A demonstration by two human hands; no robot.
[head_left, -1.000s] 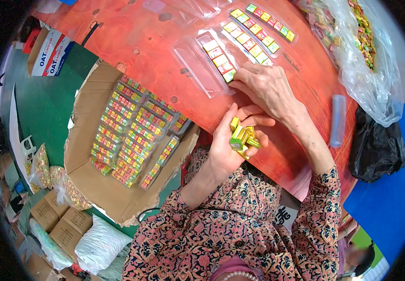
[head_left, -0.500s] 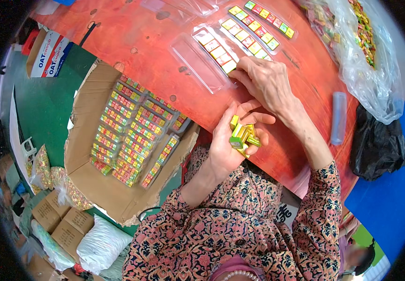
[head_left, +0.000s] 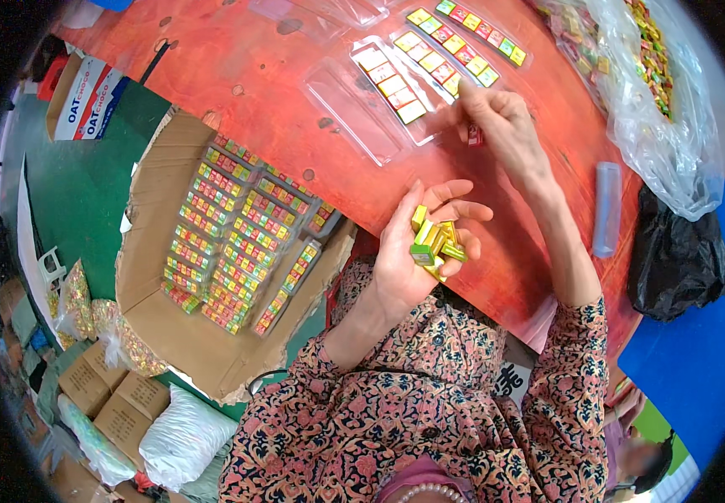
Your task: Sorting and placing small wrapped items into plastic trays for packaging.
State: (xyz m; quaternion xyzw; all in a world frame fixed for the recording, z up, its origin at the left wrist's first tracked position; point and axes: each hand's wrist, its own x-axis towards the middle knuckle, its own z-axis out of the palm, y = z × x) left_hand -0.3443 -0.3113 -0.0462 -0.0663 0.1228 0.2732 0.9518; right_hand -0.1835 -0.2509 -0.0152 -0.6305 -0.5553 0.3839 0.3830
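Observation:
My left hand [head_left: 403, 267] is cupped palm up below the table edge, with its fingers loosely curled. Several small yellow and green wrapped blocks [head_left: 435, 243] lie in its palm. Over the table, my right hand [head_left: 503, 130] has its fingers curled in, partly smeared by motion. A small red block [head_left: 474, 134] shows within those fingers. Just left of that hand is a clear plastic tray [head_left: 419, 138] with a row of coloured blocks [head_left: 389, 86] in it. A second filled row [head_left: 429, 59] lies beside it, its near end partly hidden by my right hand.
Empty clear trays [head_left: 347, 113] lie left of the filled ones, on the red table [head_left: 237, 75]. A clear bag of blocks [head_left: 660, 109] stands far right, above a black plastic bag [head_left: 677, 256]. At left, an open carton [head_left: 149, 277] holds packed trays.
My right hand has moved right, off the near end of the first row, uncovering its last block. A red block now shows in its fingers. My left hand has stayed put.

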